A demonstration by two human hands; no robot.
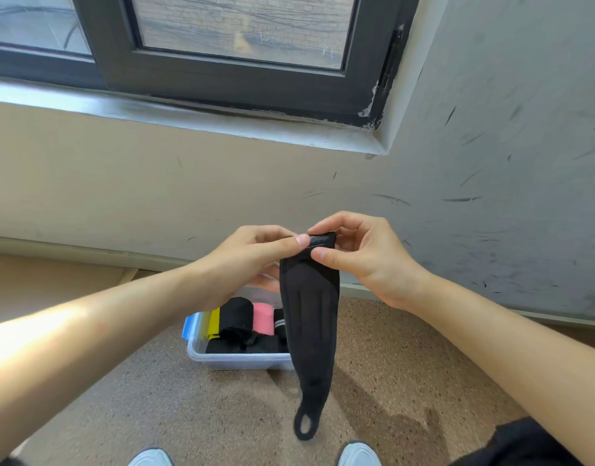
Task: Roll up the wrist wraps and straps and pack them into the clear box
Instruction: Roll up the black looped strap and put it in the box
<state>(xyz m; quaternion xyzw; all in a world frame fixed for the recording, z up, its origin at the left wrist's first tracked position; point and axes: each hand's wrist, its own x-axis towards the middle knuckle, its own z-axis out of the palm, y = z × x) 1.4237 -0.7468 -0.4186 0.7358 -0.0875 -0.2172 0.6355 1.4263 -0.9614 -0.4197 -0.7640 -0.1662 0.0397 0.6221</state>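
A black wrist wrap [310,324] hangs straight down in front of me, its thumb loop at the bottom end. Both hands pinch its top edge, which is folded over into a first small turn. My left hand [252,260] grips it from the left, my right hand [360,253] from the right. Behind and below the wrap stands the clear box [237,359] on the floor. Inside it lie several rolled pieces: black rolls [235,314], a pink roll [264,317] and a yellow one [215,322]. The hanging wrap hides the box's right part.
The box has a blue clip [189,326] on its left side. The speckled brown floor [121,398] spreads around it. A wall with a dark-framed window [222,62] rises behind, a scuffed grey wall [507,163] to the right. My two light shoes [358,454] show at the bottom edge.
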